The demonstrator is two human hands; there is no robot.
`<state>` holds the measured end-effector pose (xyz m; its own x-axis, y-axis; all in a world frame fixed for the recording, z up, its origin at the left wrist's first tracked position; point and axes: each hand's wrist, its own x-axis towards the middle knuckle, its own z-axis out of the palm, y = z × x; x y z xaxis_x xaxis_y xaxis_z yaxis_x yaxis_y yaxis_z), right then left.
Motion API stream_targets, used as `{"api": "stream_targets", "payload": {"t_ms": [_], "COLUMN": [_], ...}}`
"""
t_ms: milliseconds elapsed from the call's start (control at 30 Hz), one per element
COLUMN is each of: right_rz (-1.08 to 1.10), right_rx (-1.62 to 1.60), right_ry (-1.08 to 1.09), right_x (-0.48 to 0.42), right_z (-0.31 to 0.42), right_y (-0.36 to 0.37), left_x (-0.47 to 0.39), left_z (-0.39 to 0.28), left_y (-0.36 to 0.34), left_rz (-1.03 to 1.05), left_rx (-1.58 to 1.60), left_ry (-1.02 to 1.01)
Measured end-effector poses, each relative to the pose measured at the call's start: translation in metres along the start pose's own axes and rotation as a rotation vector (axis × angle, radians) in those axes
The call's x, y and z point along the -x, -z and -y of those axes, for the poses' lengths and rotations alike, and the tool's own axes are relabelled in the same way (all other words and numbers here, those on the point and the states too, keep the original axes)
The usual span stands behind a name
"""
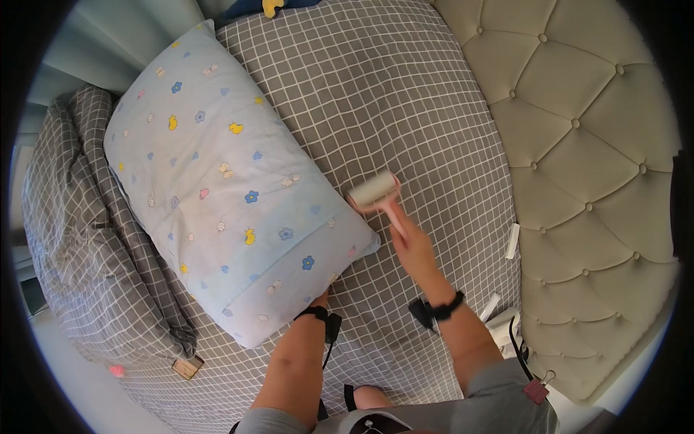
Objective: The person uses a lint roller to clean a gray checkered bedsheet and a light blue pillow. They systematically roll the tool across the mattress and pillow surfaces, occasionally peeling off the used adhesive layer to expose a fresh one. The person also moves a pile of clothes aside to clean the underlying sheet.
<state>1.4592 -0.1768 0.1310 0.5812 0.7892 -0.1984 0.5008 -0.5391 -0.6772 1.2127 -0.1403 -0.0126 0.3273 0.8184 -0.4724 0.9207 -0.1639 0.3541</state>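
Note:
My right hand (415,247) grips the pink handle of a lint roller (374,190). The roller's white cylinder is a little blurred and is over the grey checked bed sheet (374,103), close to the edge of a pillow. This pillow (217,157), pale blue with flowers, ducks and other small prints, lies slantwise on the bed. My left forearm reaches to the pillow's lower edge; my left hand is almost wholly hidden beneath or behind it, with only a bit near the wrist (321,301) showing. Both wrists bear black straps.
A rumpled checked quilt (103,244) lies to the left, with a small rectangular object (187,368) by its lower end. A buttoned, padded headboard (585,163) borders the bed at right. White strips (512,241) and a white item (504,325) lie along it. Curtains (130,38) hang upper left.

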Motion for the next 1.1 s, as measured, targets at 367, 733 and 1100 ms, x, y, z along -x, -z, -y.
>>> {"api": "stream_targets", "payload": {"t_ms": [367, 733, 1100], "right_rz": [-0.221, -0.506, -0.612], "right_rx": [-0.011, 0.132, 0.257], "right_ry": [0.285, 0.098, 0.161], "right_x": [-0.188, 0.033, 0.031], "right_z": [0.044, -0.078, -0.122], "right_y": [-0.045, -0.042, -0.068], "left_x": [-0.005, 0.001, 0.044], "left_z": [-0.012, 0.001, -0.055], "left_y": [-0.002, -0.005, 0.038], "left_rz": [-0.012, -0.032, 0.077], "left_rx": [-0.01, -0.03, 0.034], "left_ry": [-0.057, -0.05, -0.093]}}
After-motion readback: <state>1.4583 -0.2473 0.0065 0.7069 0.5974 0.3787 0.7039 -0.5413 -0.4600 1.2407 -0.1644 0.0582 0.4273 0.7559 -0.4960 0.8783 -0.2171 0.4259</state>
